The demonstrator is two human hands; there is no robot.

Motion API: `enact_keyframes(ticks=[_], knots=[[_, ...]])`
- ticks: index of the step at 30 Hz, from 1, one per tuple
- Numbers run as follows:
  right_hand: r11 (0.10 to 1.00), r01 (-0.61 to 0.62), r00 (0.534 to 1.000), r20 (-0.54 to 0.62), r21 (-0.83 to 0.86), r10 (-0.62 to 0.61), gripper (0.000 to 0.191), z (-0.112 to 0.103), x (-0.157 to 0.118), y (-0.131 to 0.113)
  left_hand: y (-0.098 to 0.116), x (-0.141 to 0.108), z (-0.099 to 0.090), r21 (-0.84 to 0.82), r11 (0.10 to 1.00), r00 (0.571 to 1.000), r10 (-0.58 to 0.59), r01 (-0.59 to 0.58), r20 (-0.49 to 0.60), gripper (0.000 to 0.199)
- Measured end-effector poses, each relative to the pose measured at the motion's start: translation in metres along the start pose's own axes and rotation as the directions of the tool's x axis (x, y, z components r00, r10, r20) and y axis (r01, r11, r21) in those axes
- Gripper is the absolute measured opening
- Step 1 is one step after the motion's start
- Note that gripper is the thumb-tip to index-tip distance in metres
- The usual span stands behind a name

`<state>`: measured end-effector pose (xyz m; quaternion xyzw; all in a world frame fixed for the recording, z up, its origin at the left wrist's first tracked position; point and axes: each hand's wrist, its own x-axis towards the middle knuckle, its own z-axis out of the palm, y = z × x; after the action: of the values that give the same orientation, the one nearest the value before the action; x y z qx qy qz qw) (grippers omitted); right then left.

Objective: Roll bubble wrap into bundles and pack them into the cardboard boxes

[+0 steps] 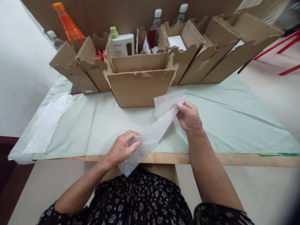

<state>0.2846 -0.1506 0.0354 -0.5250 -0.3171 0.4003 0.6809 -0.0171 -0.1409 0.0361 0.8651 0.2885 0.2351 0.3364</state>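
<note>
A strip of bubble wrap stretches slantwise between my two hands over the table's front edge. My left hand grips its lower part, thumb on top and fingers partly hidden; the loose end hangs past the edge above my lap. Near the upper end, my right hand pinches the strip between thumb and fingers. Beyond that pinch the wrap's far end folds over and lies close to the front of a cardboard box, which stands open at the top.
Several cardboard bins line the back of the table. Among and behind them are a white bottle with a green cap, an orange bottle and clear bottles. More bubble wrap lies at left on the pale green cloth. A red metal frame stands at right.
</note>
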Motion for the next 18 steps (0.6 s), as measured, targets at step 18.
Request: enact_keyframes(ticks=[18], knots=[[0.894, 0.362, 0.920, -0.050, -0.266, -0.388, 0.012, -0.009, -0.015, -0.005, -0.026, 0.029, -0.078, 0.503, 0.860, 0.987, 0.144, -0.090, -0.070, 0.019]])
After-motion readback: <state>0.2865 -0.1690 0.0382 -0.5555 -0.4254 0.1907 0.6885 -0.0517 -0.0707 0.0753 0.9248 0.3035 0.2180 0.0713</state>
